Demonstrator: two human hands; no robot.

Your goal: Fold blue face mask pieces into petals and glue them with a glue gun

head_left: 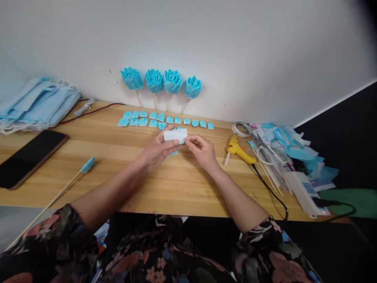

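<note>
At the pale wall (pixel 250 51) behind my wooden table (pixel 191 192), 4 blue flowers (pixel 154 80) stand on sticks (pixel 169 102). My left hand (pixel 161 148) grips a white strip (pixel 173 136) over the table; my right hand (pixel 203 152) pinches its lower right corner, near 2 rows of folded blue pieces (pixel 143 122).

2 forearms (pixel 113 190) angled inward; left hand (pixel 159 148) beside right hand (pixel 204 151), both pinching.

Four blue flowers (pixel 154 80), two hands (pixel 204 151), one glue gun (pixel 240 151), one phone (pixel 31 159)
</note>
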